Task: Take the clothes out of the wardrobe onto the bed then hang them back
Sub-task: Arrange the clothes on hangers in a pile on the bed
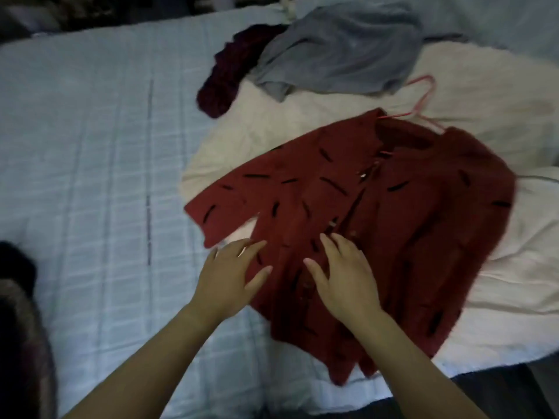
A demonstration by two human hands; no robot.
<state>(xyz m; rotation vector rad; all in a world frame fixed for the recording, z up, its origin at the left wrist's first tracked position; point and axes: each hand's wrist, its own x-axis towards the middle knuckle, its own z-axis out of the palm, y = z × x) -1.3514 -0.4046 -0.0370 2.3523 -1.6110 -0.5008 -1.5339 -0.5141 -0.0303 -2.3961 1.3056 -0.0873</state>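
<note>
A red shirt (402, 213) with black dashes lies spread on the bed (90, 146), still on a pink hanger (423, 101) whose hook pokes out at the collar. My left hand (233, 276) lies flat with spread fingers at the shirt's lower left edge. My right hand (344, 276) rests open on the shirt's front near the button line. A grey garment (341, 49) and a dark maroon knit (223, 77) lie farther back on the bed.
A white fluffy blanket (499, 267) lies under the clothes on the right half of the bed. The light blue quilt covers the left half. A dark furry object (18, 313) sits at the left edge. Dark floor (499, 394) shows at the bottom right.
</note>
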